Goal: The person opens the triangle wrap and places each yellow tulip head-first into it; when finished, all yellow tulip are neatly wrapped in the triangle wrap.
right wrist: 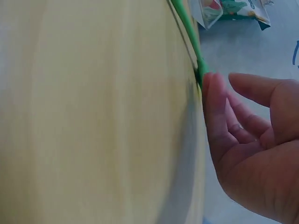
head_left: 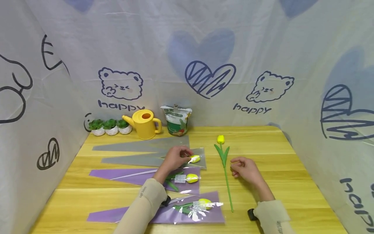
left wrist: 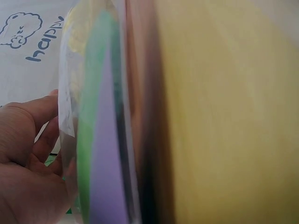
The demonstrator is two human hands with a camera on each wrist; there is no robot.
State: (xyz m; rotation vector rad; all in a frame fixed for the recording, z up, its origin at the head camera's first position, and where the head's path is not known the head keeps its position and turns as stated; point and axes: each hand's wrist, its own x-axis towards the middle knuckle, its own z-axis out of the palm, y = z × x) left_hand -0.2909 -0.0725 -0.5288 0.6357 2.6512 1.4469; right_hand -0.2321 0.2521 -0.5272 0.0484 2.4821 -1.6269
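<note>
The left hand [head_left: 174,158] rests on a grey cellophane sleeve [head_left: 152,159] on the wooden tabletop [head_left: 292,182], its fingers curled at the sleeve's wide mouth where a yellow tulip head [head_left: 194,158] sits; it looks to pinch the film there, though the grip itself is partly covered by the knuckles. The right hand [head_left: 244,169] lies just beside the loose tulip [head_left: 224,162], fingers loosely bent, one fingertip [right wrist: 212,88] touching the green stem [right wrist: 187,28] and holding nothing.

The loose tulip looks light and probably artificial (the stem reads as plastic): springy rather than fragile, and thin enough to roll. The mid-stem, just below the leaves, seems the best place to take it; the head would likely deform. The sleeve is thin, slick film that will slide and crinkle, so its open edge is best pinched.

Two purple wrapped tulips [head_left: 187,208] lie nearer the person. At the back stand a yellow watering can [head_left: 144,124], a clipped bag [head_left: 176,121] and three small potted plants [head_left: 110,126].

Both wrist views are blurred and too close: the left shows only smeared film and colour, and the bag's print is unreadable.
</note>
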